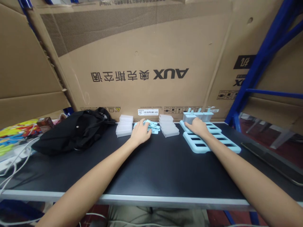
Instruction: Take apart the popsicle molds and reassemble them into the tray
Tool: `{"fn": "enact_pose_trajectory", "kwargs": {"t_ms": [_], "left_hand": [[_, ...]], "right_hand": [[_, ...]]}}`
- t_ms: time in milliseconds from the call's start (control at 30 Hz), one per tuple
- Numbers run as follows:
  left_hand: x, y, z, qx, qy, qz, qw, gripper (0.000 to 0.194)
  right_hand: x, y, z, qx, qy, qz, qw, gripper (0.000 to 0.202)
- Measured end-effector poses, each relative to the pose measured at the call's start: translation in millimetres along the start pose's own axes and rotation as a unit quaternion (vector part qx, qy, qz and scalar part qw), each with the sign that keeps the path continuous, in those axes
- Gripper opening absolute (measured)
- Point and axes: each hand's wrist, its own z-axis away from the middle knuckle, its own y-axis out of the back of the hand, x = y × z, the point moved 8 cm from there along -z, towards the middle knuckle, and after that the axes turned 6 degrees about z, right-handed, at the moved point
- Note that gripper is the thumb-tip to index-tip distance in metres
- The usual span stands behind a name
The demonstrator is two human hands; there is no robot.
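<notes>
The black bench [156, 176] carries a black bag [78, 132] near its left end. A light-blue frame [190, 142] lies toward the far right corner. The right hand [199, 126] is at the frame's far side, against greyish moulds [201, 116] standing there; I cannot tell whether it grips. The left hand [140, 133], open, fingers spread, is near the far edge, between two clusters of translucent cases [169, 127], over light-blue sticks [155, 128].

Black bag [78, 132] before printed cardboard [142, 94]

Mould piles [124, 128], 8 and 4 o'clock: two. Lidded moulds [189, 119], 3 o'clock: three-plus. Bag [78, 130], 9 o'clock: one.
</notes>
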Motion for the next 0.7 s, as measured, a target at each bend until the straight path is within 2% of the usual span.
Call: {"fn": "enact_pose_trajectory", "kwargs": {"t_ms": [100,167,333,433,533,700], "left_hand": [[-1.8,2.0,3.0,0.016,-0.019,0.007,1.0,0.039],[4.4,4.9,9.9,0.015,-0.052,0.026,0.998,0.035],[41.5,2.4,29.9,-0.057,-0.189,0.062,0.978,0.023],[58.3,-5.2,37.8,-0.102,-0.242,0.071,0.962,0.02],[63.5,-10.5,41.0,-0.126,-0.264,0.079,0.953,0.02],[60.2,-11.1,41.2,-0.138,-0.26,0.097,0.951,0.019]], "right_hand": [[1.3,-1.5,-1.2,-0.006,-0.007,-0.007,1.0,0.074],[1.1,-1.1,-1.2,-0.005,-0.007,-0.008,1.0,0.073],[-2.8,3.6,2.4,0.001,0.013,0.006,1.0,0.068],[-5.2,5.5,4.4,0.0,0.019,0.005,1.0,0.065],[-4.6,7.5,3.8,0.011,0.0,-0.012,1.0,0.067],[7.8,14.6,-0.1,0.026,-0.036,-0.073,0.996,0.072]]}}
